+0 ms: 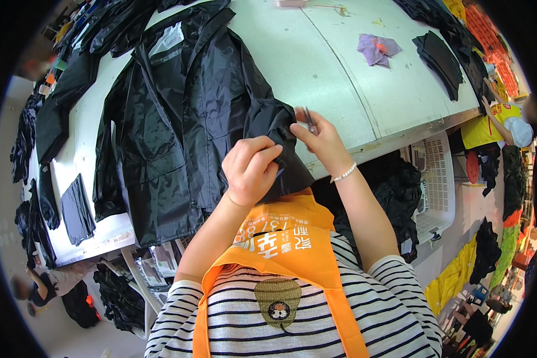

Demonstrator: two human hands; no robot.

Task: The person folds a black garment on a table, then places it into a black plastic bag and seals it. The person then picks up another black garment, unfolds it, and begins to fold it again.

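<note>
A shiny black jacket (185, 119) lies spread on the pale table, its collar at the far end and its hem toward me. My left hand (252, 170) is closed in a pinch on the jacket's right-hand sleeve (268, 125), near the table's front edge. Just right of that sleeve, my right hand (322, 140) has its fingers closed around small dark thread snips (308, 119). The snips' tips point away from me, and their handles are partly hidden in the palm.
On the pale table (316, 65) lie a purple cloth (377, 49), folded black pieces (438, 62) at right and a black panel (77, 209) at left. Below the edge stands a white plastic basket (438, 185) beside dark garments. A person in yellow (492, 125) works at far right.
</note>
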